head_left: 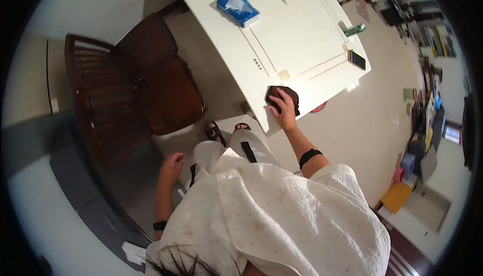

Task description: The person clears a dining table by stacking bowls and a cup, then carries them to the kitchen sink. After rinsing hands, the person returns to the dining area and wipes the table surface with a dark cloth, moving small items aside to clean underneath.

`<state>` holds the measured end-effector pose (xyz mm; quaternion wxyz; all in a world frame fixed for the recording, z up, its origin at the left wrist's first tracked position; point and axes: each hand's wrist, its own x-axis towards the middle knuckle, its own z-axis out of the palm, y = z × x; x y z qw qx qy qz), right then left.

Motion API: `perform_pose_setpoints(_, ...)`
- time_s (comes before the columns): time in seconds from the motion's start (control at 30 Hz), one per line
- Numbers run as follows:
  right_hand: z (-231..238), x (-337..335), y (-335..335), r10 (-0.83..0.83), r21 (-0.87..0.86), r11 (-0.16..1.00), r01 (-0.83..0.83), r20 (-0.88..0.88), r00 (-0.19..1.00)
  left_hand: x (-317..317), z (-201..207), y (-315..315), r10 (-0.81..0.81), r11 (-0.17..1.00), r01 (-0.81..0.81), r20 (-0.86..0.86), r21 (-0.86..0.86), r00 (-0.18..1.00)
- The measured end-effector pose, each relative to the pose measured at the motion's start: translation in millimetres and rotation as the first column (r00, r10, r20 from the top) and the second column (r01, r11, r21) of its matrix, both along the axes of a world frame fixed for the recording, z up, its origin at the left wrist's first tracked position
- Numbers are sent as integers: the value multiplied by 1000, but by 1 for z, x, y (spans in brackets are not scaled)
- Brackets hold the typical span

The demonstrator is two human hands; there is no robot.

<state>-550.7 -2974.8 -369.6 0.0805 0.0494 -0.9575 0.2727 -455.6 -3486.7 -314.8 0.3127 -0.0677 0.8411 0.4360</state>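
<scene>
My right hand [284,106] rests on a dark brown crumpled cloth [293,95] at the near corner of the white table [297,39]. Its fingers are bent over the cloth and press it against the tabletop. At my left side hangs my left hand [172,164], away from the table, with loosely bent fingers and nothing seen in it. A blue and white soft pack of tissues [238,9] lies near the table's left edge. On the right side of the tabletop are a dark phone [356,59] and a small green object [354,30].
Dark wooden chairs [169,97] stand to the left of the table. A red round thing [319,107] shows on the floor below the table edge. Shelves and a yellow-topped stool or box [397,197] line the far right. My feet are beside the table.
</scene>
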Motion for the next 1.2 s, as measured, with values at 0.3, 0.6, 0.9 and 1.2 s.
perform_pose_setpoints(0.3, 9, -4, -33, -63, 32, 998, 61, 63, 996, -151, -18, 40, -342, 916, 358, -116, 180, 933)
perform_pose_setpoints(0.6, -22, -141, 68, -248, -258, 933, 249, 37, 968, -280, 20, 134, -455, 859, 491, -222, 147, 862)
perform_pose_setpoints(0.9, 26, -197, 133, -605, -213, 789, 576, -113, 788, -371, 38, 169, -395, 908, 414, -463, -66, 793)
perform_pose_setpoints(1.2, 71, -80, -27, -353, -309, 866, 393, 178, 918, -497, 25, 241, -734, 673, 378, -511, -636, 448)
